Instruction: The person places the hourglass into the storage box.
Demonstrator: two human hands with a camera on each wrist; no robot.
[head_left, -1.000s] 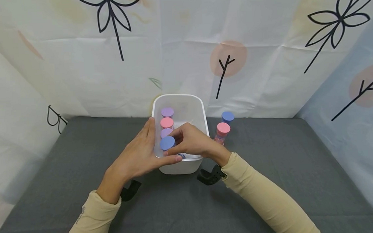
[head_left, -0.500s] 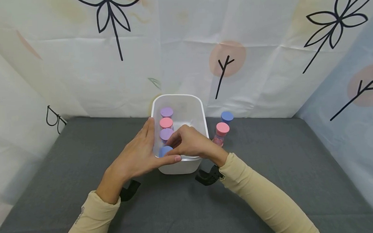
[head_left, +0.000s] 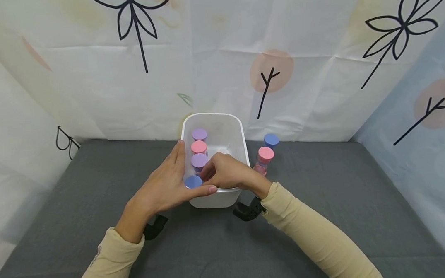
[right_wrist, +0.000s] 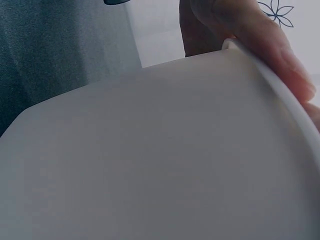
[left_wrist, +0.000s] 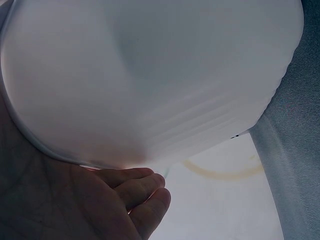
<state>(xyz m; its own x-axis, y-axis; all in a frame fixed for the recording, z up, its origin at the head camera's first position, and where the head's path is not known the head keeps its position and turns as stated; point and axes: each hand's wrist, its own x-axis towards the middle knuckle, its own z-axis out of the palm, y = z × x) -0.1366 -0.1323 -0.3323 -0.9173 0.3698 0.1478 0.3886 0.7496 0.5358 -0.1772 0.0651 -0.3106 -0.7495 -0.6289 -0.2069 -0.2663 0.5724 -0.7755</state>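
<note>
My left hand (head_left: 164,184) lies along the left side and near corner of a white plastic bin (head_left: 215,200), thumb stretched across the near rim. In the left wrist view its fingers (left_wrist: 142,192) touch the outer wall. My right hand (head_left: 227,172) reaches inside with bent fingers beside a small blue-capped bottle (head_left: 193,181) in the near left corner. Those fingertips are partly hidden, so whether they still grip the bottle cannot be told. Behind it, along the left wall, stand a purple-capped bottle (head_left: 199,161), a pink-capped bottle (head_left: 199,147) and another purple-capped bottle (head_left: 199,134).
Right of the bin, a pink-capped bottle (head_left: 265,155) and a blue-capped bottle (head_left: 271,140) stand on the dark grey cloth (head_left: 307,201). A patterned white curtain (head_left: 220,81) hangs close behind the bin.
My right hand has lowered the blue-capped bottle into the near left corner. Its cap has shifted left, clear of the thumb that covered part of it. The left hand stays put.
</note>
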